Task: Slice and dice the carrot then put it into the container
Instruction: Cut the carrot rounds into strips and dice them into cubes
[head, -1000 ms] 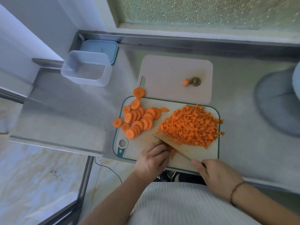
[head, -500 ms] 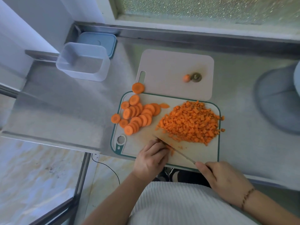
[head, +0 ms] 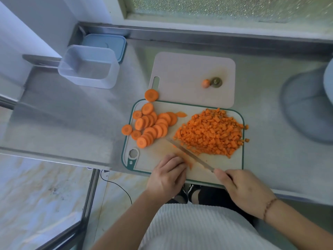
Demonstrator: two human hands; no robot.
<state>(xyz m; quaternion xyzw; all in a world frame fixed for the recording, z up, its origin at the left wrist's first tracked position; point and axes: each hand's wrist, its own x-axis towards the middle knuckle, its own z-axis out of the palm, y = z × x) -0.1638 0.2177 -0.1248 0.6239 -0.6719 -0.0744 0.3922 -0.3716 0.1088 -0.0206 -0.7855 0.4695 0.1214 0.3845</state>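
a: edges, free room?

b: green-rimmed cutting board (head: 180,156) hanging slightly over near edge of steel counter (head: 72,123). far edge tucked against a plain pale board (head: 189,73). diced carrot pile (head: 210,132) filling right half, reaching the right rim; a few cubes spilled past it onto the counter. carrot slices (head: 151,125) heaped on left half; one slice (head: 126,129) off the left rim on bare steel, another (head: 151,95) past the far-left corner. wide bare steel left of board, running to the container.

a: container?

b: clear plastic container (head: 89,69) at far left, well apart from board, no carrot visible inside. blue lid (head: 115,44) flat behind it, against the back wall.

a: hands?

b: right hand (head: 243,190) gripping knife (head: 189,154) by the handle, fingers curled round it. thin steel blade lying diagonally, tip near the dice pile's near-left edge. left hand (head: 167,175) with fingers curled down, pressing a small carrot piece (head: 188,162) just beside the blade; piece mostly hidden, blurred.

a: materials, shapes?

b: counter brushed, dull sheen. slices round, flat, overlapping. dice small, roughly square. carrot end (head: 206,83) and dark stem stub (head: 216,82) touching on the pale board. beaded bracelet (head: 269,207) on right wrist.
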